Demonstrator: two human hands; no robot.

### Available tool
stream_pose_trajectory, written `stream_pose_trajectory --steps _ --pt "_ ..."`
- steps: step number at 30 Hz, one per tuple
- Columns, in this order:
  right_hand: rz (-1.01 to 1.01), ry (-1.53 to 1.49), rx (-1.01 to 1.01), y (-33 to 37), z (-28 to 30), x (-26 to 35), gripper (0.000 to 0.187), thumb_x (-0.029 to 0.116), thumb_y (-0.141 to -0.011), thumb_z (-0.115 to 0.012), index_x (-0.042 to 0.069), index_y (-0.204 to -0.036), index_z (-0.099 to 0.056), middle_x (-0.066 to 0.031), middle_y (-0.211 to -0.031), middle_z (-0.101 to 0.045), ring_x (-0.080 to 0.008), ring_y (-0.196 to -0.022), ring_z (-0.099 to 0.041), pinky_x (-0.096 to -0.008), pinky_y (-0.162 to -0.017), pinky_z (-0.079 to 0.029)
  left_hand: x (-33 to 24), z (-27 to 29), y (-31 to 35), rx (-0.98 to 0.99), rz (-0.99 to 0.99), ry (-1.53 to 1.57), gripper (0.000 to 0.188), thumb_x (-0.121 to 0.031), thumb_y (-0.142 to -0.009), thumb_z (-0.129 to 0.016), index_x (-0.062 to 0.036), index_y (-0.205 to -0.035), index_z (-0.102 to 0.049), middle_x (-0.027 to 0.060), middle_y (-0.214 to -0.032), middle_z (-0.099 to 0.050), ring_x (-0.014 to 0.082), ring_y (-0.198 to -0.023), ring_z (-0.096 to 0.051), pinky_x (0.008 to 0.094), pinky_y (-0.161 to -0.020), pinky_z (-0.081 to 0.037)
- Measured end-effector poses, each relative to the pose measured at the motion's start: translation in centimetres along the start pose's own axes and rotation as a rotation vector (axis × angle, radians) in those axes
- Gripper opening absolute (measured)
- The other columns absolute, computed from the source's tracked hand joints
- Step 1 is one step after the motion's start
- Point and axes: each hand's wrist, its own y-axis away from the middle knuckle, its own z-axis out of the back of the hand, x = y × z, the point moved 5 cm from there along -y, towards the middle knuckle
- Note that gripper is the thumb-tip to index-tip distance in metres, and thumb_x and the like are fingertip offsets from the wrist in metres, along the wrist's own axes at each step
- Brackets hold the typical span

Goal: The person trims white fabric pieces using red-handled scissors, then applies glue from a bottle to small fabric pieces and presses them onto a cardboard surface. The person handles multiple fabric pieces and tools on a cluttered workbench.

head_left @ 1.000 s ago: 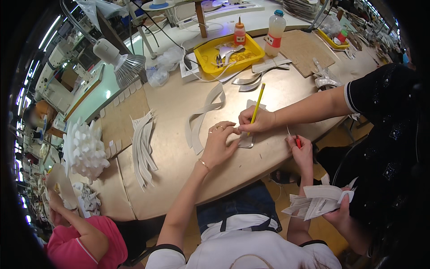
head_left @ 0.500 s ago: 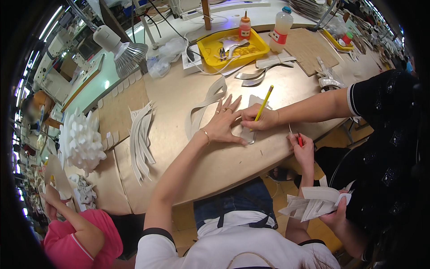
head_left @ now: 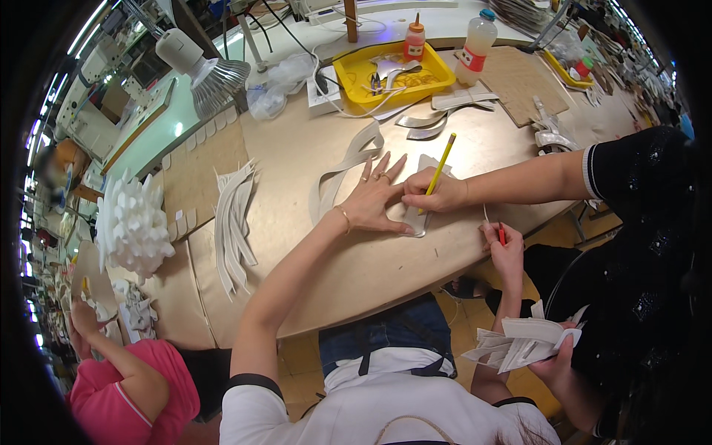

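My left hand [head_left: 371, 199] lies flat with fingers spread, holding nothing; its thumb and fingertips rest by a narrow pale piece [head_left: 417, 221] on the table. A co-worker's hand [head_left: 432, 190] presses on that piece and grips a yellow pencil [head_left: 443, 165]; its tip is hidden. My right hand [head_left: 506, 248] is closed at the near table edge around a slim red pen-like tool [head_left: 502, 236], partly hidden by the fingers. The co-worker's other hand [head_left: 558, 365] holds a bundle of whitish strap pieces [head_left: 519, 345].
Curved pale strips [head_left: 234, 222] lie left, beside a white foam-like cluster [head_left: 135, 230]. A yellow tray [head_left: 356, 95], a squeeze bottle [head_left: 414, 41], a clear bottle [head_left: 476, 48] and brown board [head_left: 519, 81] stand farther back. A lamp [head_left: 211, 81] overhangs the left. A person in pink [head_left: 141, 378] sits left.
The view has shifted slightly. My left hand stays spread by the piece, and the co-worker's pencil is a little more upright. My right hand still holds the red tool.
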Motion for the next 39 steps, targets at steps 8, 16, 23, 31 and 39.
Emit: stream_pose_trajectory --steps 8,16,23,31,39 --pt "-0.023 0.015 0.018 -0.1 0.1 -0.5 0.028 0.025 -0.093 -0.066 -0.003 -0.089 -0.070 -0.0042 -0.064 -0.063 -0.0087 -0.058 -0.057 -0.0260 -0.057 -0.046 0.1 0.0 -0.2 0.036 0.016 -0.031 0.106 -0.078 -0.066 -0.067 -0.0132 -0.146 -0.042 0.0235 -0.160 -0.010 0.0478 -0.147 0.000 0.0598 -0.117 0.001" --pt "-0.025 0.016 0.012 0.0 0.0 -0.3 0.027 0.024 -0.092 -0.066 -0.003 -0.090 -0.070 -0.0048 -0.065 -0.063 -0.0089 -0.058 -0.057 -0.0262 -0.057 -0.046 0.4 -0.4 -0.3 0.087 0.035 -0.056 0.107 -0.079 -0.065 -0.067 -0.0181 -0.148 -0.039 0.0249 -0.159 -0.011 0.0504 -0.145 0.000 0.0611 -0.117 0.002" --pt "-0.016 0.008 -0.013 -0.1 0.1 -1.3 0.027 0.024 -0.093 -0.067 -0.003 -0.090 -0.070 -0.0027 -0.067 -0.062 -0.0082 -0.058 -0.055 -0.0257 -0.056 -0.046 -0.1 0.1 -0.2 -0.028 0.018 0.012 0.104 -0.076 -0.060 -0.071 -0.0254 -0.147 -0.043 0.0275 -0.158 -0.016 0.0517 -0.145 -0.004 0.0604 -0.117 -0.002" --pt "0.017 -0.019 0.065 -0.9 0.0 -2.4 0.030 0.026 -0.096 -0.064 -0.004 -0.092 -0.069 -0.0033 -0.075 -0.065 -0.0078 -0.057 -0.052 -0.0246 -0.054 -0.045 -2.1 1.7 1.8 -0.214 0.043 -0.002 0.103 -0.061 -0.062 -0.078 -0.0167 -0.147 -0.041 0.0267 -0.155 -0.025 0.0443 -0.146 -0.013 0.0547 -0.120 -0.004" --pt "0.018 -0.054 0.087 -1.2 -0.1 -2.8 0.032 0.027 -0.096 -0.063 -0.005 -0.093 -0.068 -0.0068 -0.085 -0.070 -0.0071 -0.056 -0.050 -0.0240 -0.055 -0.045 6.1 8.1 15.9 -0.793 0.484 -0.084 0.030 -0.016 -0.087 -0.067 -0.0100 -0.116 -0.067 0.0133 -0.130 -0.058 0.0320 -0.120 -0.054 0.0428 -0.104 -0.042"
